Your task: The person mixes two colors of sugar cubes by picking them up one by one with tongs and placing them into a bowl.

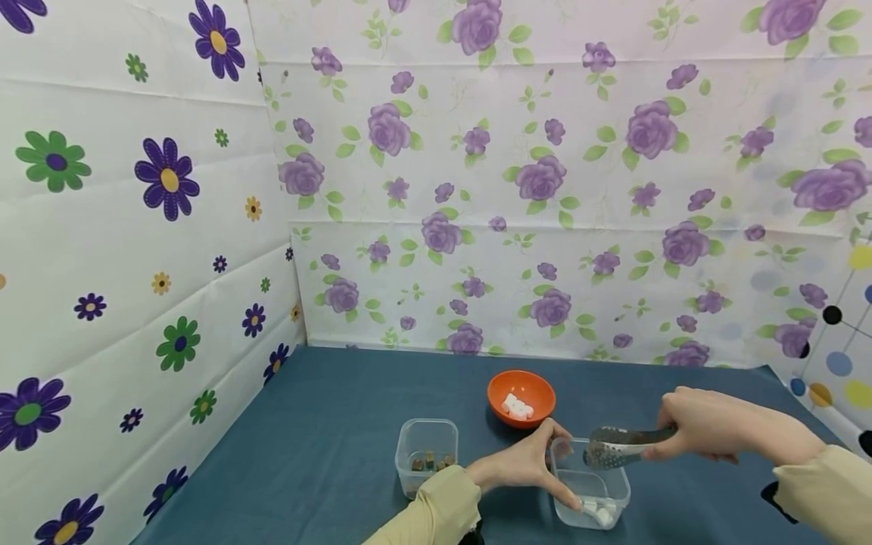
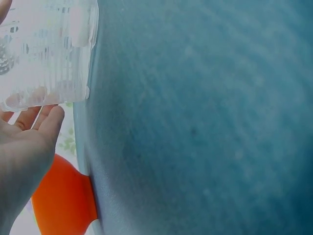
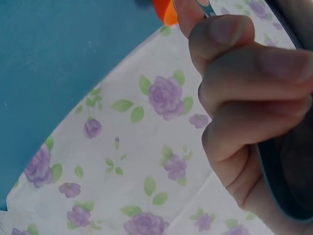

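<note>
My left hand (image 1: 518,463) (image 2: 24,152) grips a clear plastic container (image 1: 616,493) (image 2: 54,63), thumb on the near side and fingers at the far side. A few small white pieces (image 1: 602,515) lie at the near end inside it. Metal tongs (image 1: 616,448) with perforated ends are in my right hand (image 1: 715,424) (image 3: 249,93), their tips over the container's opening. Nothing can be made out between the tips. In the right wrist view, the fingers curl round the handle, and the tips are out of sight.
Behind the container stands an orange bowl (image 1: 499,411) (image 2: 63,196) holding pinkish-white pieces (image 1: 516,407). Left of my left hand is another clear container (image 1: 428,430) with several brown cubes (image 1: 429,459), partly hidden by my sleeve. Flowered sheets (image 1: 477,288) border the blue tabletop (image 1: 306,439).
</note>
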Action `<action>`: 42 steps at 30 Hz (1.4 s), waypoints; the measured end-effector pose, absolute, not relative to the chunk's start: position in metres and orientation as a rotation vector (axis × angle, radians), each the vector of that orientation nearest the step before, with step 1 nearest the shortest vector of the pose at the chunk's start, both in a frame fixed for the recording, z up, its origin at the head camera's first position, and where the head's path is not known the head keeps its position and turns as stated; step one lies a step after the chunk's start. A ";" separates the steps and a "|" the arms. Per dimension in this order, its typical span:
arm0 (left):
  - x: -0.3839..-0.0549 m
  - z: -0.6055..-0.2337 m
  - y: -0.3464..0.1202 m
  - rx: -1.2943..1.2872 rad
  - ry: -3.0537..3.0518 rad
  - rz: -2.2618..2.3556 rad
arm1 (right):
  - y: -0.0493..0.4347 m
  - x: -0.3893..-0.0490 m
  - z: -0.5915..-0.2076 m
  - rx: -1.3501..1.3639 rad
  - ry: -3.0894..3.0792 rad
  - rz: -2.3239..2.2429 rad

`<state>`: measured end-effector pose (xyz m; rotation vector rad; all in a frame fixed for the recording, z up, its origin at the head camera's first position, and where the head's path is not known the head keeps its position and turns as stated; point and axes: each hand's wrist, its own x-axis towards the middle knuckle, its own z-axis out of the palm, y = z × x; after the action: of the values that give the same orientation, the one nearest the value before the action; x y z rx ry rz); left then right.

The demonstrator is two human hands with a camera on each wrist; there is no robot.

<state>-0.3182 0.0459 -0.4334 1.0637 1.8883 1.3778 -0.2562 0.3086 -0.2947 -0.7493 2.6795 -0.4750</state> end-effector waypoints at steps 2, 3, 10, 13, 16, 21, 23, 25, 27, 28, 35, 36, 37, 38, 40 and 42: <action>-0.318 -0.434 0.046 1.066 1.885 1.381 | 0.307 -0.256 -0.298 -0.738 2.677 -0.468; -0.319 -0.435 0.046 1.069 1.884 1.382 | 0.306 -0.257 -0.299 -0.730 2.677 -0.461; -0.318 -0.436 0.046 1.075 1.892 1.395 | 0.299 -0.258 -0.309 -0.726 2.679 -0.430; -0.318 -0.436 0.046 1.082 1.901 1.401 | 0.295 -0.259 -0.311 -0.731 2.682 -0.411; -0.318 -0.436 0.046 1.086 1.910 1.405 | 0.290 -0.259 -0.313 -0.732 2.685 -0.387; -0.317 -0.437 0.046 1.090 1.927 1.407 | 0.280 -0.260 -0.318 -0.766 2.693 -0.319; -0.317 -0.437 0.045 1.091 1.930 1.410 | 0.275 -0.260 -0.319 -0.777 2.691 -0.299; -0.316 -0.437 0.045 1.098 1.926 1.411 | 0.271 -0.261 -0.321 -0.799 2.688 -0.284; -0.316 -0.438 0.044 1.109 1.920 1.411 | 0.267 -0.261 -0.323 -0.815 2.689 -0.264; -0.315 -0.438 0.044 1.113 1.914 1.411 | 0.266 -0.261 -0.324 -0.829 2.690 -0.251; -0.315 -0.436 0.045 1.113 1.902 1.425 | 0.255 -0.263 -0.330 -0.893 2.715 -0.147; -0.315 -0.436 0.045 1.110 1.901 1.427 | 0.254 -0.263 -0.330 -0.902 2.720 -0.132; -0.315 -0.435 0.044 1.108 1.902 1.429 | 0.253 -0.264 -0.331 -0.915 2.726 -0.114; -0.315 -0.435 0.044 1.108 1.905 1.428 | 0.252 -0.264 -0.331 -0.922 2.733 -0.095; -0.315 -0.435 0.044 1.110 1.911 1.424 | 0.251 -0.265 -0.333 -0.954 2.752 -0.067; -0.315 -0.434 0.044 1.112 1.914 1.419 | 0.250 -0.266 -0.334 -0.992 2.770 -0.045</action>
<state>-0.3148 0.0436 -0.4343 1.1124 1.9140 1.4193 -0.2661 0.2503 -0.3342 -0.9920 2.7695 -0.0449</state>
